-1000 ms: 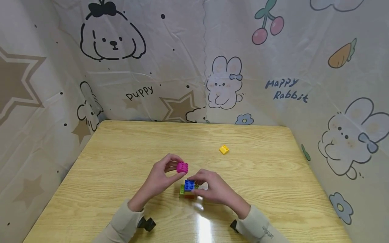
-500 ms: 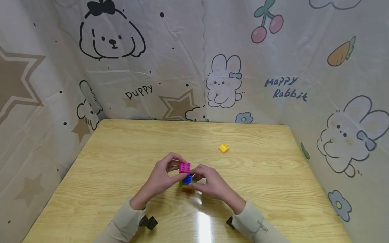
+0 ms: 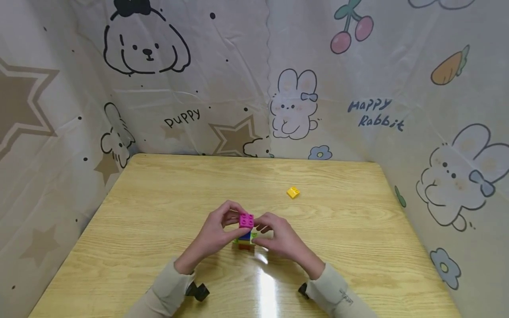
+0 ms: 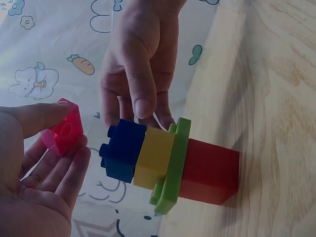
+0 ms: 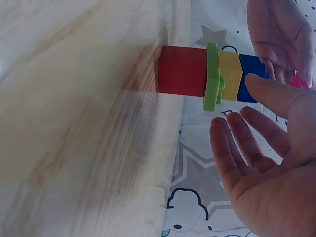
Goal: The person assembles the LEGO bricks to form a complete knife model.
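A small tower stands upright on the table: a red block (image 4: 210,170) at the bottom, a wider green plate (image 4: 174,170), a yellow brick (image 4: 154,158), then a blue brick (image 4: 124,150) with its studs facing up. My left hand (image 3: 214,232) pinches a pink brick (image 3: 246,220) between thumb and fingers, just above the blue brick and apart from it in the left wrist view. Beside the tower on the right is my right hand (image 3: 284,240), fingers loosely bent and holding nothing. Its thumb (image 5: 271,94) overlaps the blue brick in the right wrist view.
One loose yellow brick (image 3: 293,192) lies farther back on the wooden table (image 3: 179,181), right of the middle. A printed curtain (image 3: 234,79) with cartoon animals encloses the back and both sides. Black devices (image 3: 202,292) sit at the wrists.
My left hand has carried the pink brick right, over the tower, turning its studs upward. The right hand's fingers have come away from around the blue brick.
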### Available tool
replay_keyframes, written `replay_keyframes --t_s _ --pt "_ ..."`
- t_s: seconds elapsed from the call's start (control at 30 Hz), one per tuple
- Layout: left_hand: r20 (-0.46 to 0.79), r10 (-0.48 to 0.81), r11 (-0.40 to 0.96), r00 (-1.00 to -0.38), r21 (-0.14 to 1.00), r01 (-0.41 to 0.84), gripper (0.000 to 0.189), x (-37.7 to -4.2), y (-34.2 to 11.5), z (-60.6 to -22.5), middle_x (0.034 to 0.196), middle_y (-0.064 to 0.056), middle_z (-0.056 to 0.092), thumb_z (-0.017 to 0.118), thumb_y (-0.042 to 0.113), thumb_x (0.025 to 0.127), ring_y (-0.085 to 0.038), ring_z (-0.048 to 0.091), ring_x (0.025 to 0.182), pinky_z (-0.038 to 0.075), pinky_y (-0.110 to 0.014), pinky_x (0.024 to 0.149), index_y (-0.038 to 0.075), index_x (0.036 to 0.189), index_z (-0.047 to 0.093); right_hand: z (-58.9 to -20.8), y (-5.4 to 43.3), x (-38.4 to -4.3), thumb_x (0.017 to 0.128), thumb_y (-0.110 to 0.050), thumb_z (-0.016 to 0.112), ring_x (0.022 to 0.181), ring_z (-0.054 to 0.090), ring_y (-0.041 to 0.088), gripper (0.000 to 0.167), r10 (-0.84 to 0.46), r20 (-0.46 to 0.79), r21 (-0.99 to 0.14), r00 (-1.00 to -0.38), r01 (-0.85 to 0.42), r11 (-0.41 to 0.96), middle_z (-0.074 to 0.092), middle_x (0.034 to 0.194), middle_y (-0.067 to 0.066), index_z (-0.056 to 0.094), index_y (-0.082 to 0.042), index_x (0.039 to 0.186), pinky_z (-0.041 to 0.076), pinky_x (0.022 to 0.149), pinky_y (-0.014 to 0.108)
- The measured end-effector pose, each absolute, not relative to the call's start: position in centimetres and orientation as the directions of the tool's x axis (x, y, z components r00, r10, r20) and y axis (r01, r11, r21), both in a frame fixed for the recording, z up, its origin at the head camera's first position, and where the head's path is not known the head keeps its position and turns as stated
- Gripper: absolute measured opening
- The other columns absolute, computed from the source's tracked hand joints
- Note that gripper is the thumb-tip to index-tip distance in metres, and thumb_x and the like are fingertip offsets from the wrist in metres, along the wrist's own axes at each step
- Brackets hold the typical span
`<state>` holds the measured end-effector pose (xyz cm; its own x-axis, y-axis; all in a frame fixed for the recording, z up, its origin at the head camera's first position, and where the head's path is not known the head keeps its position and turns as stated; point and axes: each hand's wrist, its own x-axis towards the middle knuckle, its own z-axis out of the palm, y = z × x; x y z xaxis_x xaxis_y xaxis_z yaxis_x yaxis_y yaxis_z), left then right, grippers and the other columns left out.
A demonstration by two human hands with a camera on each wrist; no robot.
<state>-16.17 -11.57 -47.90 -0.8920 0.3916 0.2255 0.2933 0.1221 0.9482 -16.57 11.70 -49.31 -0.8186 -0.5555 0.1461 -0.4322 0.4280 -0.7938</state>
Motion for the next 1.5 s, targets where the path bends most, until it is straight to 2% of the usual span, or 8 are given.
replay_keyframes --t_s 0.27,0.47,0.7,0.9,1.27,1.5 --pt "0.253 0.413 0.112 -0.875 0.939 0.324 0.037 -16.0 -10.8 -48.1 0.122 -0.008 0.067 0.081 0.011 0.09 -0.02 0.071 0.112 0.059 -0.039 0.1 0.012 0.123 0.064 -50.2 12.0 -16.6 0.087 -0.009 0.083 0.095 0.071 0.026 0.03 -0.564 0.141 -0.768 -0.814 -0.449 0.457 0.071 0.105 0.011 0.074 -0.008 0.115 0.063 0.086 0.031" --pt "0.253 0.412 0.144 -0.875 0.931 0.337 0.034 -16.1 -10.5 -48.3 0.118 -0.001 0.071 0.083 0.015 0.09 -0.017 0.072 0.111 0.059 -0.04 0.1 0.017 0.119 0.066 -50.8 11.9 -16.7 0.086 -0.007 0.084 0.092 0.07 0.022 0.027 -0.56 0.144 -0.751 -0.816 -0.459 0.475 0.071 0.1 0.007 0.075 -0.011 0.111 0.062 0.086 0.031" --pt "0.266 0.383 0.17 -0.885 0.921 0.35 0.033 -16.4 -10.5 -48.4 0.118 0.001 0.074 0.082 0.018 0.091 -0.017 0.071 0.113 0.057 -0.033 0.103 0.019 0.121 0.068 -50.8 11.9 -16.7 0.087 -0.008 0.083 0.092 0.072 0.024 0.028 -0.559 0.135 -0.765 -0.818 -0.445 0.466 0.072 0.103 0.007 0.075 -0.007 0.113 0.063 0.085 0.032" --pt "0.287 0.341 0.18 -0.895 0.915 0.361 0.032 -16.7 -10.9 -48.5 0.12 -0.001 0.072 0.079 0.016 0.093 -0.017 0.07 0.113 0.056 -0.03 0.104 0.018 0.122 0.067 -51.0 11.8 -16.7 0.088 -0.009 0.082 0.092 0.073 0.022 0.031 -0.567 0.133 -0.762 -0.813 -0.449 0.466 0.072 0.108 0.008 0.074 -0.005 0.118 0.063 0.086 0.031" --pt "0.239 0.363 0.203 -0.901 0.923 0.327 0.032 -16.2 -11.6 -49.4 0.119 0.003 0.072 0.082 0.019 0.09 -0.017 0.071 0.116 0.056 -0.031 0.104 0.021 0.119 0.068 -50.8 11.9 -16.6 0.089 -0.009 0.081 0.094 0.072 0.018 0.032 -0.559 0.094 -0.763 -0.824 -0.421 0.49 0.072 0.11 0.005 0.074 -0.007 0.121 0.061 0.087 0.027" --pt "0.226 0.385 0.206 -0.895 0.924 0.322 0.031 -15.9 -11.9 -50.0 0.118 0.003 0.072 0.083 0.021 0.09 -0.018 0.071 0.115 0.057 -0.038 0.104 0.021 0.117 0.069 -50.9 11.9 -16.6 0.089 -0.009 0.081 0.093 0.072 0.019 0.03 -0.566 0.099 -0.761 -0.819 -0.429 0.487 0.072 0.11 0.007 0.074 -0.006 0.119 0.061 0.085 0.026"
